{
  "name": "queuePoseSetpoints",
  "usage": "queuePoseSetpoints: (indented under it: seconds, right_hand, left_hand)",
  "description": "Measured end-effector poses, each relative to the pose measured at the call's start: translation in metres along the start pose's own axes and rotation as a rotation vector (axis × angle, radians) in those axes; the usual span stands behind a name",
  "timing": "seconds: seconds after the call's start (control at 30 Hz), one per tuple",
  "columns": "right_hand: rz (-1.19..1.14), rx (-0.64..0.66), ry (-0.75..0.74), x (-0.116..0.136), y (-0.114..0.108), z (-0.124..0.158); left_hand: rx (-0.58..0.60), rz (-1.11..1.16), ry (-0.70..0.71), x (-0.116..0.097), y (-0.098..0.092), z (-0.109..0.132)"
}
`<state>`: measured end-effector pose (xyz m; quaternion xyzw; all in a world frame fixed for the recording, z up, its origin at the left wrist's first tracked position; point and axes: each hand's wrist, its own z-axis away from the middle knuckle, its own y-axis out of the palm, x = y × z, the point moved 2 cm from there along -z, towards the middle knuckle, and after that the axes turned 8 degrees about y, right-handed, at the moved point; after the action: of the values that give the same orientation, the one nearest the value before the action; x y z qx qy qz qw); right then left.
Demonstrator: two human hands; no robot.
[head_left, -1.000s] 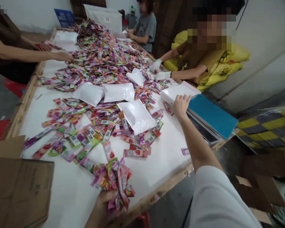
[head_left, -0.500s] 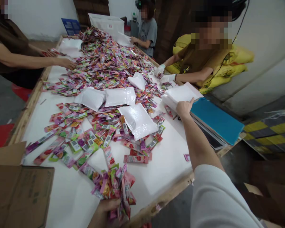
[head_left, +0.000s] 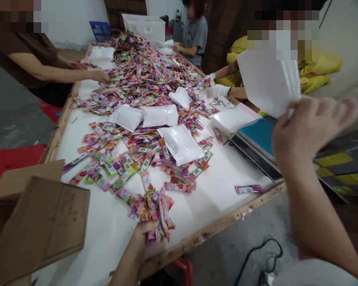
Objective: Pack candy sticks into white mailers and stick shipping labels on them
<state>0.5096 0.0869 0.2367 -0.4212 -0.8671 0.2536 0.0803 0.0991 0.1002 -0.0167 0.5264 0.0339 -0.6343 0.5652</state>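
My left hand (head_left: pixel 140 242) is closed round a bunch of colourful sachets (head_left: pixel 153 210) at the table's near edge. My right hand (head_left: pixel 307 127) is raised on the right, pinching a white mailer bag (head_left: pixel 268 81) by its lower corner. Below it lies a blue-topped scale (head_left: pixel 258 133), partly hidden by my wrist. A stack of white mailers (head_left: pixel 234 119) rests against the scale's far side. Three puffed white mailers, one of them a shiny pouch (head_left: pixel 181 145), lie on the spread sachets, with a smaller white pouch (head_left: pixel 180 97) behind.
A large sachet heap (head_left: pixel 149 71) covers the far half of the white table (head_left: pixel 107 230). An open cardboard box (head_left: pixel 47 222) stands at the near left. One purple sachet (head_left: pixel 249 189) lies near the right edge. Co-workers' hands (head_left: pixel 100 76) reach over the heap from both sides.
My right hand has lifted a white mailer off the stack and brought it up to the right. My left hand still holds its sachets. The view has shifted slightly.
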Motion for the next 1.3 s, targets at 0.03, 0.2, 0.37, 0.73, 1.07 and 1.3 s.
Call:
queuePoseSetpoints:
  seconds: [0.03,0.2,0.37,0.73,1.07,1.3]
  right_hand:
    - [-0.011,-0.06,-0.073,-0.006,-0.027,0.017]
    - [-0.127,0.143,-0.511,0.005,-0.111,0.125]
    - [-0.257,0.885,-0.566,0.066,-0.106,0.216]
    - [-1.79,1.458,0.192,0.126,-0.173,0.276]
    - [-1.782,1.481,0.197,0.128,-0.167,0.293]
    - [-1.846,1.413,0.451,0.098,-0.141,0.3]
  left_hand:
    - [0.003,0.007,0.0,-0.002,0.002,-0.001]
    - [-0.081,0.109,0.109,-0.009,0.005,-0.006]
    - [-0.193,0.243,0.245,-0.013,0.004,-0.004]
    - [-0.265,-0.252,0.408,-0.016,0.053,0.072]
    - [-0.179,-0.203,0.389,0.007,0.064,0.085]
    - [-0.003,-0.224,0.388,0.016,0.089,0.076]
